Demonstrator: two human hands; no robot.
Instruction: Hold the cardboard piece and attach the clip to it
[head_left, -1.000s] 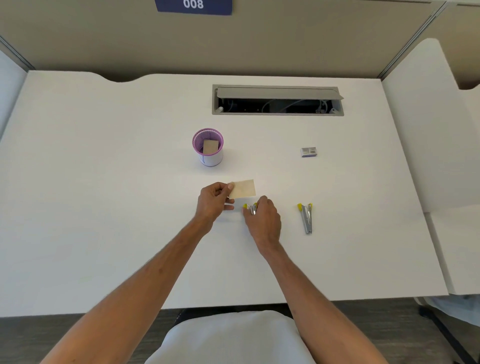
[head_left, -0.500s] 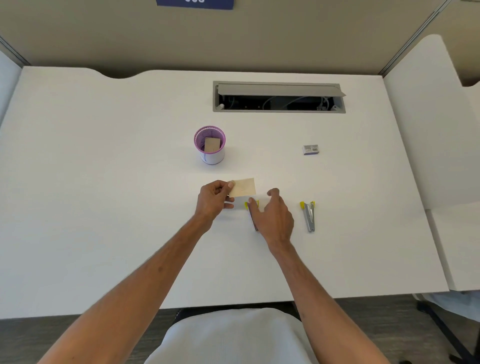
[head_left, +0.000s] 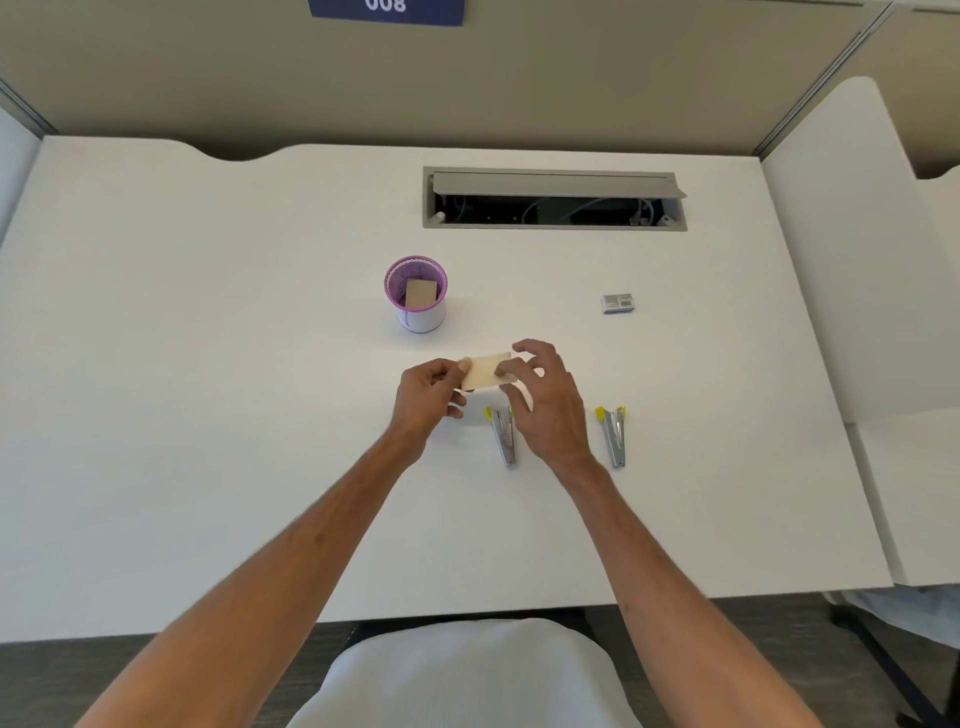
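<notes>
My left hand (head_left: 428, 397) pinches the left end of a small tan card (head_left: 485, 371) held just above the white desk (head_left: 208, 415). My right hand (head_left: 545, 400) has come up to the card's right end, its thumb on the card's face and its fingers spread behind the edge. Just below the hands, a metal stapler with yellow tips (head_left: 503, 435) lies on the desk, free of both hands. A second, matching stapler (head_left: 614, 435) lies to the right of my right wrist.
A purple mesh cup (head_left: 416, 293) with another tan card inside stands behind the hands. A small staple box (head_left: 618, 303) lies at the right. An open cable hatch (head_left: 553, 200) sits at the desk's rear. Partition walls enclose the back and the right side.
My right hand let go of the near stapler, left it on the desk and rose to the right end of the card. The left hand kept holding the card.
</notes>
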